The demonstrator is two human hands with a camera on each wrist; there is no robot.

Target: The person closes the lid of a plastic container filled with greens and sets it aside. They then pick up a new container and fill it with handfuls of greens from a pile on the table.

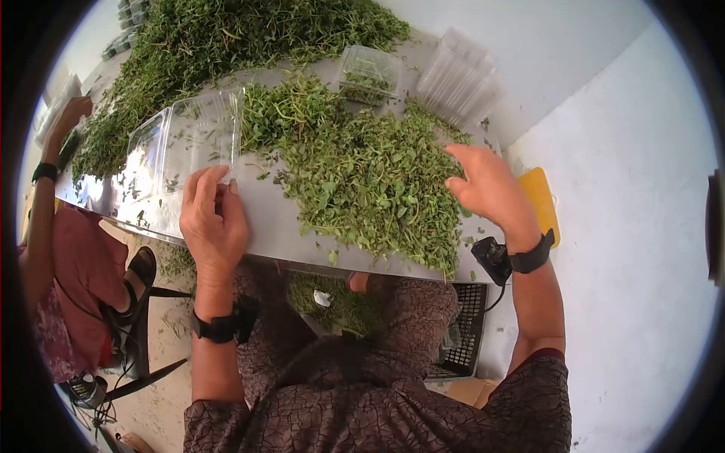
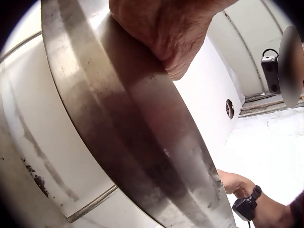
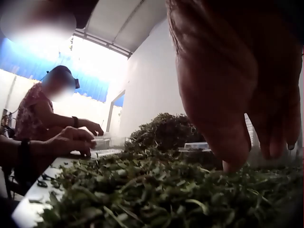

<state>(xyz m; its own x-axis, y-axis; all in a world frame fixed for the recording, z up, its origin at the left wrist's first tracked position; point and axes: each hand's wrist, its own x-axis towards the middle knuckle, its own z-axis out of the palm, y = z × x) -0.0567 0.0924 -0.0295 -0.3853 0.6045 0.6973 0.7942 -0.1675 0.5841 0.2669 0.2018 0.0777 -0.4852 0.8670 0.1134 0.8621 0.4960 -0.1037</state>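
Looks like we're packing herbs into clamshells here, and honestly we're barely getting started: the open clear clamshell is lying on the steel table just past our left hand with only a few stray leaves in it, while the big pile of green herbs is sitting right beside it, spreading toward our right side. A second clamshell further back is holding some greens, and a stack of empty ones is waiting near the wall. Our left hand is resting on the table edge, fingers loosely curled and touching the clamshell's near corner, not really gripping anything. Our right hand is reaching onto the pile's far side, fingers straight and together, pressing down into the leaves.
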